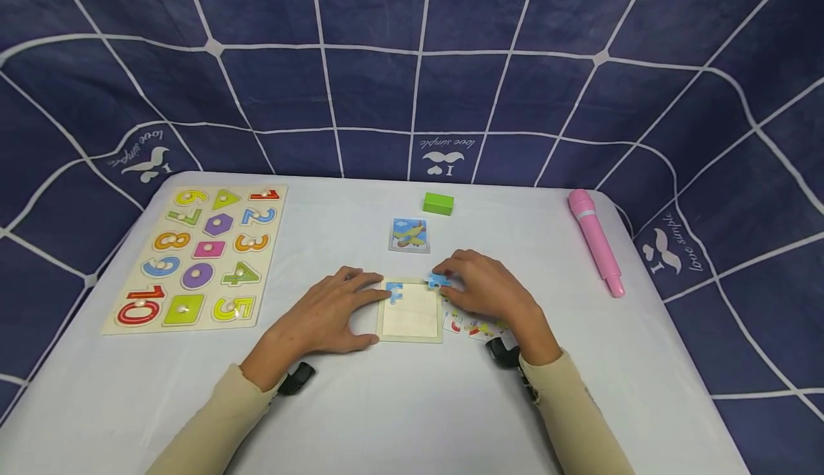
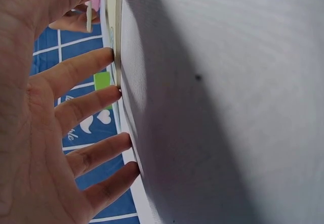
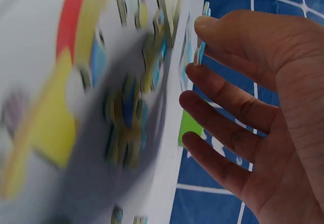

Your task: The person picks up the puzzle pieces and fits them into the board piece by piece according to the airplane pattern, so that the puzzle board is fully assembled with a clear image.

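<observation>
A square wooden puzzle tray (image 1: 410, 339) lies in front of me, with one blue jigsaw piece (image 1: 394, 290) in its upper left corner. My left hand (image 1: 326, 312) rests along the tray's left side, fingers spread and fairly straight, tips at its edge. Between thumb and fingertip my right hand (image 1: 484, 285) pinches another blue jigsaw piece (image 1: 438, 280), over the tray's upper right corner. In the right wrist view that pinched piece (image 3: 201, 37) is seen edge-on, above the table. Loose jigsaw pieces (image 1: 479, 329) lie right of the tray, partly hidden under my right hand.
A picture card with an airplane (image 1: 409, 234) lies beyond the tray, and a green block (image 1: 438, 204) sits behind it. On the left is a board of numbers and shapes (image 1: 212, 275). A pink microphone-shaped object (image 1: 596, 242) lies at the right.
</observation>
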Demonstrator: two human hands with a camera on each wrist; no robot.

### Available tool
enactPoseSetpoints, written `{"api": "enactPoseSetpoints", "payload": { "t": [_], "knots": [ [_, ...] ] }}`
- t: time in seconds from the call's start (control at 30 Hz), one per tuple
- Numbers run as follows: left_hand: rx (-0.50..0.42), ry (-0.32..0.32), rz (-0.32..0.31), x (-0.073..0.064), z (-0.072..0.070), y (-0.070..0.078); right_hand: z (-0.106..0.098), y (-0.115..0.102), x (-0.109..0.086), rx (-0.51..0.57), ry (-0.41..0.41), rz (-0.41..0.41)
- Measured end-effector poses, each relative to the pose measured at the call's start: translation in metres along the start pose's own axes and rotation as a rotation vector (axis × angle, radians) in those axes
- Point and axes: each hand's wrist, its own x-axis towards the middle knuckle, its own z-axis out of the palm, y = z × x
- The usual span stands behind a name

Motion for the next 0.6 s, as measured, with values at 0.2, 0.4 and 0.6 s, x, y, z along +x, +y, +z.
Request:
{"api": "enactPoseSetpoints", "payload": {
  "t": [0.2,0.4,0.6],
  "knots": [
    [0.007,0.003,0.008,0.0,0.0,-0.001,0.007,-0.013,0.004,0.026,-0.027,-0.037],
    [-0.005,0.002,0.032,-0.002,-0.001,-0.003,0.015,-0.021,0.007,0.03,-0.042,-0.072],
    [-0.004,-0.009,0.037,-0.003,-0.002,-0.004,0.02,-0.027,0.009,0.02,-0.02,-0.098]
  ]
}}
